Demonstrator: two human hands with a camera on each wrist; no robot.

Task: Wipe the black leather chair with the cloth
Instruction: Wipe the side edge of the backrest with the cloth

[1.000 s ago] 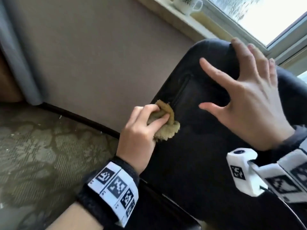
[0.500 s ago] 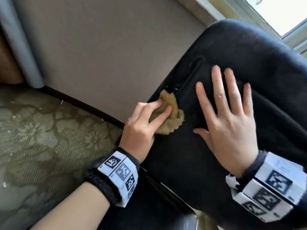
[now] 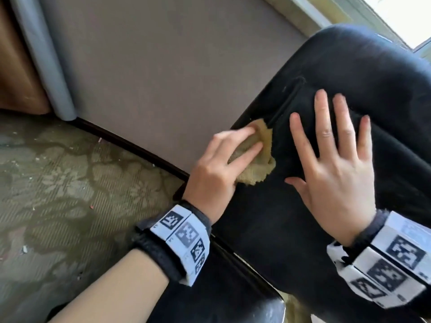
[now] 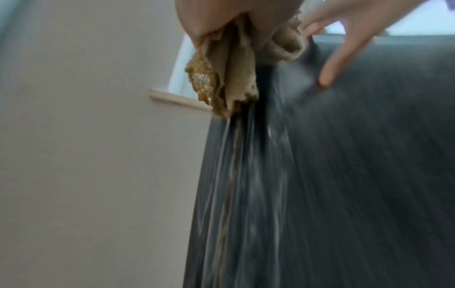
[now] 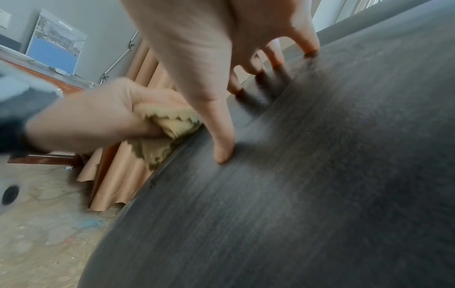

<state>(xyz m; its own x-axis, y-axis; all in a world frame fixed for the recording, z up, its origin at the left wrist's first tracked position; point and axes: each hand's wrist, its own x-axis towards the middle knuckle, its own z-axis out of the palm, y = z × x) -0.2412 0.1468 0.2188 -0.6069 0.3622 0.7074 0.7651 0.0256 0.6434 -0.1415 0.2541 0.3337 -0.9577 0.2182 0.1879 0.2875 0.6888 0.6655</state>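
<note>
Along the left edge of the black leather chair [image 3: 291,229], by a stitched seam: tan cloth [image 3: 261,159], bunched, partly over the rim, gripped by the left hand [image 3: 217,169] with fingers curled over it. Just beside it on the leather, apart from the cloth: right hand [image 3: 333,173], fingers straight and spread, tips pressed flat. Beyond the edge: bare wall [image 3: 175,66] close by, patterned carpet [image 3: 58,194] below.
</note>
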